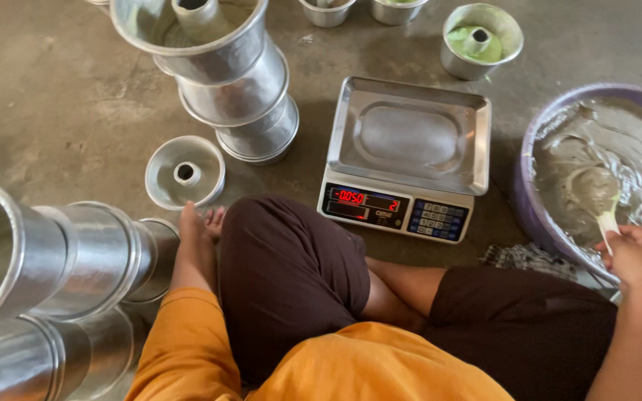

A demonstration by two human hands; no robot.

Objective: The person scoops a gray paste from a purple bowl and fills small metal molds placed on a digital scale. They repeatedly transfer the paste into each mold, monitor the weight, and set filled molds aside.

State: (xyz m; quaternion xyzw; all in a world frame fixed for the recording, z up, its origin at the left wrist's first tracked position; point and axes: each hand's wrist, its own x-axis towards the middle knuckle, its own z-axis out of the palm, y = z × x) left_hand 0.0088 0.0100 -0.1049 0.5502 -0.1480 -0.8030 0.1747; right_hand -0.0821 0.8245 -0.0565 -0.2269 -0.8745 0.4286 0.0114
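At the right edge of the floor, the right hand (pixel 637 256) is clamped on a ladle (pixel 597 194) sunk in grey batter inside the purple basin (pixel 523 194). The left hand is out of view. Risk: a loaded ladle may drip onto the scale (pixel 408 158) keypad; the tilted mould stack (pixel 228 82) could topple.

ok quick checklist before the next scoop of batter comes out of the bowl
1. Right hand grips the ladle handle: ok.
2. Ladle bowl sits in the grey batter in the purple bowl: ok.
3. Scale tray bare, ready for a mould: ok.
4. Scale display lit: ok; whether it is zeroed: cannot tell.
5. Empty ring mould on the floor near the left hand: ok.
6. Left hand holding a mould: not ok, it rests on the floor.
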